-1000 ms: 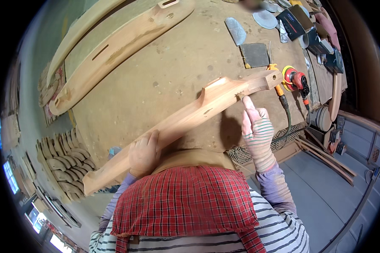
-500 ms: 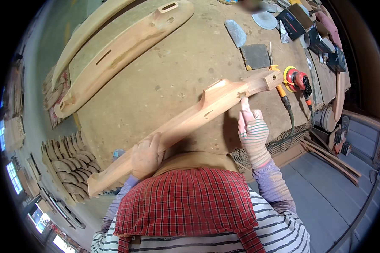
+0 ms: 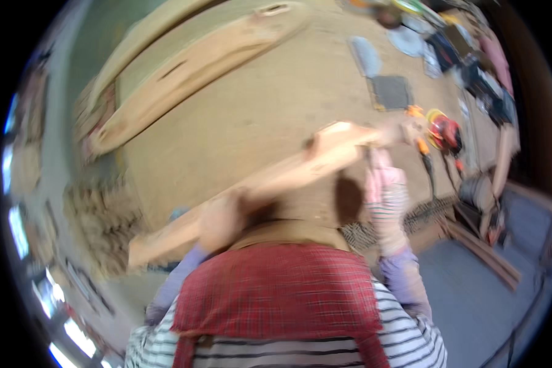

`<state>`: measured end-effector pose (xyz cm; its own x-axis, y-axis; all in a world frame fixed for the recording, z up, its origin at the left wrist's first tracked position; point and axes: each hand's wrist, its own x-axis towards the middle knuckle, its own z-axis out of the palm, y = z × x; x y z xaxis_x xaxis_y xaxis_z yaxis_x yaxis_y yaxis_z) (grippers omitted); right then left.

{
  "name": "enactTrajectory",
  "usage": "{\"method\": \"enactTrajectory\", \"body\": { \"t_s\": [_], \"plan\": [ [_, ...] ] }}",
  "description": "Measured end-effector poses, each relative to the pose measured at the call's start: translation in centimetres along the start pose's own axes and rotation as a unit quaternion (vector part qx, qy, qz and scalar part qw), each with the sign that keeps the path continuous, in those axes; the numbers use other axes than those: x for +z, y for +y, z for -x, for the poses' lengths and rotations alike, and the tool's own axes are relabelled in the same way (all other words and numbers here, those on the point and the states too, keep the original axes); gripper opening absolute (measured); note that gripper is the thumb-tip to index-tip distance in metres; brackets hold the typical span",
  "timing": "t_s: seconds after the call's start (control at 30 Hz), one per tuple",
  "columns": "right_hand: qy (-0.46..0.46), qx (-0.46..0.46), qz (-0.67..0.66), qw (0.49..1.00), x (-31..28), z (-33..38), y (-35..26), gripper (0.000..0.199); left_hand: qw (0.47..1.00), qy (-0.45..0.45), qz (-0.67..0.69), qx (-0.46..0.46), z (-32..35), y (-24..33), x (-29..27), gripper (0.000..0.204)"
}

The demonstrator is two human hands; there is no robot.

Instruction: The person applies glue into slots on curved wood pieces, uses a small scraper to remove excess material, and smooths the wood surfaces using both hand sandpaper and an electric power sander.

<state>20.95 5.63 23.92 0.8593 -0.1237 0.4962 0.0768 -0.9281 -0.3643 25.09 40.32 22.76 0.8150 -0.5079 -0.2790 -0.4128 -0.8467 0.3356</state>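
A long wooden piece lies slanted across the workbench, its low end toward the near left edge of the bench and its high end reaching toward the power tools on the right. The left hand is closed around the piece near its lower half, gripping it from above. The right hand, in a striped glove, sits just under the upper end of the piece and touches it there; the picture is blurred, so I cannot tell whether its fingers clasp the wood or hold a small tool against it.

Beyond the piece, at the far left of the bench, two long curved boards lie side by side. Beyond its upper end lie a dark square pad and a grey sheet. Just right of the upper end rests a red and yellow power tool. Left of the lower end, off the bench edge, stands a stack of small wooden parts. A red checked apron fills the near foreground.
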Motion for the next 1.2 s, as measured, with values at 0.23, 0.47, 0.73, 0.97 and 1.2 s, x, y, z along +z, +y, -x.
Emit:
{"method": "enactTrajectory", "body": {
  "t_s": [0.23, 0.47, 0.73, 0.97, 1.2],
  "plan": [
    [-0.050, 0.336, -0.517, 0.786, 1.1, 1.1, 6.5, 0.042, 0.989, 0.127, -0.009, 0.077, -0.3, 1.3, -1.1, 0.037],
    [-0.140, 0.083, -0.253, 0.954, 2.2, 0.9, -1.9, 0.059, 0.996, 0.079, -0.017, 0.032, -0.1, 2.5, -1.3, 0.033],
    [-0.185, 0.158, -0.424, 0.872, 1.1, 2.5, -6.3, 0.049, 0.988, 0.142, -0.055, 0.040, 0.5, 2.3, 0.2, 0.033],
    [-0.166, 0.244, -0.452, 0.842, -2.6, 3.4, -8.1, 0.046, 0.996, 0.062, 0.018, 0.059, -1.8, 0.5, -1.8, 0.045],
    [-0.117, 0.300, -0.384, 0.866, -6.4, 9.0, -7.5, 0.035, 0.965, -0.194, 0.151, 0.094, -5.7, -3.1, -4.5, 0.071]
  ]
}}
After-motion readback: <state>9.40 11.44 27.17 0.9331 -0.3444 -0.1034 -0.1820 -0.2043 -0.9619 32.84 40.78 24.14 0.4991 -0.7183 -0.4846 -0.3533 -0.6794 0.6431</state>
